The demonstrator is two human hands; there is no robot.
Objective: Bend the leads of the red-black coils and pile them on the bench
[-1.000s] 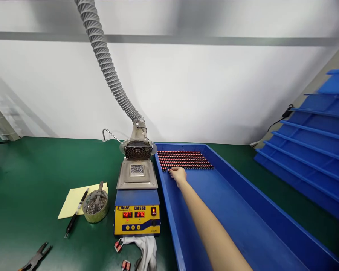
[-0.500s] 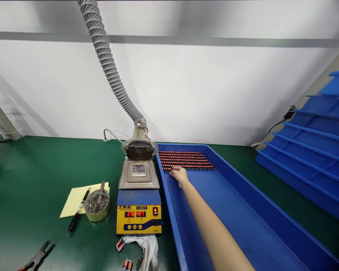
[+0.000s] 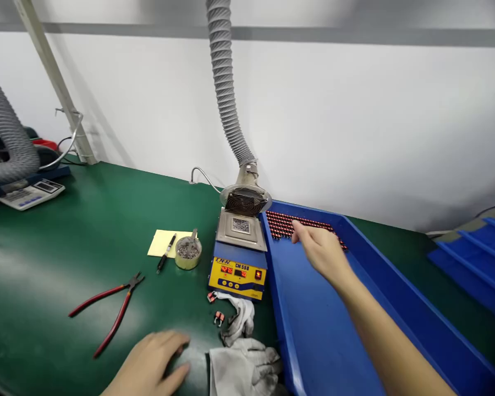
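Note:
Over the blue tray (image 3: 309,308), my right hand (image 3: 324,256) is raised just in front of the rows of small red-and-black parts (image 3: 301,224). Its fingers are curled together, and nothing shows in them. My left hand (image 3: 148,363), slightly blurred, is low over the green bench, thumb and fingers apart. A small dark spot by its fingertips is unclear. Nearest to it are the red-handled pliers (image 3: 126,294), lying spread, and a white work glove (image 3: 247,366). Two small red parts with metal legs, one nearer (image 3: 219,318) and one farther (image 3: 212,297), lie beside a crumpled glove (image 3: 241,319).
A yellow-fronted solder pot (image 3: 239,275) stands left of the tray, beneath a fume hose (image 3: 226,82). Left of it are a round tin (image 3: 188,256), a pen (image 3: 166,254) and yellow paper (image 3: 157,242). Stacked blue trays (image 3: 474,258) lean at right; a calculator (image 3: 31,193) lies far left.
My right hand has drawn back from the front row of parts and lifted. My left hand has come into view. The view has swung left and down, showing the whole pliers and another glove.

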